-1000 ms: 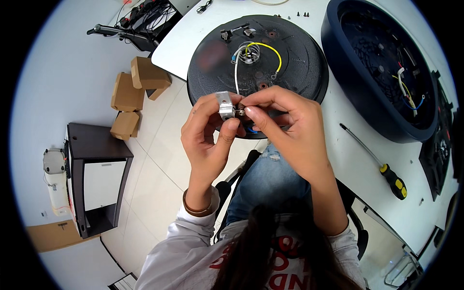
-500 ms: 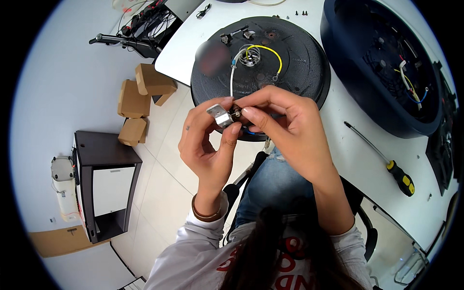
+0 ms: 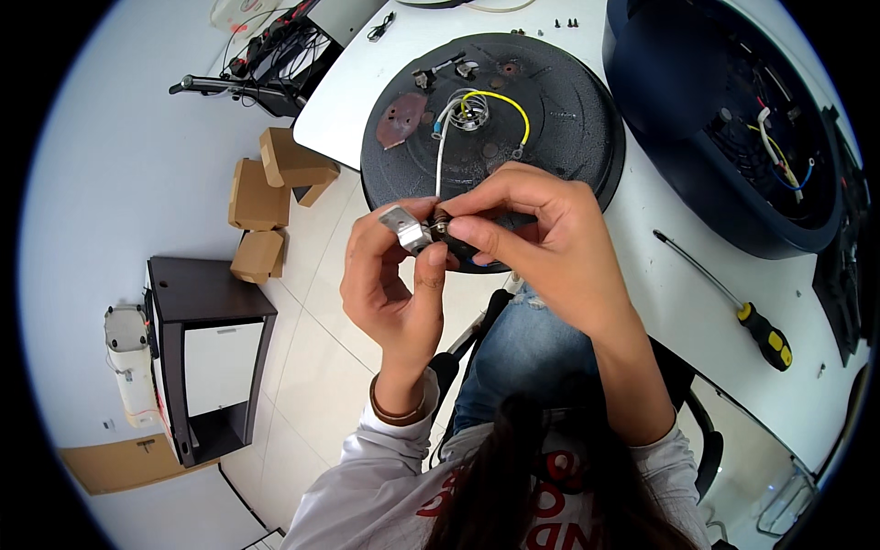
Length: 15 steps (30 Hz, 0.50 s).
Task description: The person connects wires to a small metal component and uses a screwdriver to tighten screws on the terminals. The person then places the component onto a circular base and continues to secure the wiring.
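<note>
1. While my left hand [image 3: 392,291] pinches a silver bracket [image 3: 401,225] with its thumb nearly closed, that bracket is over the near left edge of the black disc [image 3: 573,137]
2. My right hand [image 3: 550,243], also nearly closed, grips a small dark fitting [image 3: 441,225] beside the bracket, above the disc's near edge
3. From the disc's middle, a white wire [image 3: 441,170] runs toward both hands
4. Right of the disc, the table [image 3: 678,302] carries a yellow-and-black screwdriver [image 3: 765,337] and a blue housing [image 3: 665,151]
</note>
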Tool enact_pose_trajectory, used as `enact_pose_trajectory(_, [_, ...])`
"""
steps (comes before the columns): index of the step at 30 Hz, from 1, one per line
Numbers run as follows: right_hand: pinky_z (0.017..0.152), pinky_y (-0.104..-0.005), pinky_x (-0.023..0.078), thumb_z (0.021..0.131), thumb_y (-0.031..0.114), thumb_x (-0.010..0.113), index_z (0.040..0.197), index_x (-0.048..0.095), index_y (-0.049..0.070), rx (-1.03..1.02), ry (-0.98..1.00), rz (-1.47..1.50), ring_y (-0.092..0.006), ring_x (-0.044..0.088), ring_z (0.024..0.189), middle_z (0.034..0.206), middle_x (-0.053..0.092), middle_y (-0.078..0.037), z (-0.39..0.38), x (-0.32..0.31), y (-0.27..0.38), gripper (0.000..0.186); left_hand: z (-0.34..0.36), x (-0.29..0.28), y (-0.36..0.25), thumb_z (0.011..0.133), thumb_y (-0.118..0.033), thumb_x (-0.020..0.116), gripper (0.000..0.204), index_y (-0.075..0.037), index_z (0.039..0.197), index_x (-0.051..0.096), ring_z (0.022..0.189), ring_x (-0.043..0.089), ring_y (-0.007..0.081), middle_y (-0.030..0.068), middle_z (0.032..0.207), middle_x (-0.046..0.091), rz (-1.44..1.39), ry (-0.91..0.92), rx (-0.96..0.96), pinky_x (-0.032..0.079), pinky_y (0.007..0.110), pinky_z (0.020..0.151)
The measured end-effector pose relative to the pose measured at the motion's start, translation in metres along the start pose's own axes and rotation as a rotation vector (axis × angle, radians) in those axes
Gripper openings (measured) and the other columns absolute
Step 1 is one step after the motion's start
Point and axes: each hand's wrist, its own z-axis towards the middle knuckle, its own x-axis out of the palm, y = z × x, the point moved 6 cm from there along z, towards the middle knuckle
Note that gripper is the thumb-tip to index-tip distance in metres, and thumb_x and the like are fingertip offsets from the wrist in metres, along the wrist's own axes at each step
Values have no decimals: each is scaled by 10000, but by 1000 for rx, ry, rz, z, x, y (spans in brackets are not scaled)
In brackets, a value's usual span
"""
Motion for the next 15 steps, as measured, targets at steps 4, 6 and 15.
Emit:
enact_pose_trajectory(4, [645,-240,568,840,24,681,927,679,-42,43,30,17,-114,657,754,875,658,-64,2,-2,0,109,-1,1,2,870,-83,666,249,57,1061,588,783,619,135,150,1061,598,-49,44,-59,544,229,588])
enact_pose_trajectory(6, [643,-240,567,843,25,678,929,678,-45,62,30,8,-113,658,751,875,658,-64,2,-3,0,111,-1,1,2,871,-85,665,252,58,1063,584,783,616,134,150,1060,596,-42,49,-59,539,225,585])
enact_pose_trajectory(15, [686,-244,558,827,-8,681,914,657,-56,50,28,6,-153,684,741,879,642,-78,-2,1,4,102,0,2,-4,879,-100,660,261,56,1071,578,813,617,145,171,1070,590,3,31,68,540,223,602])
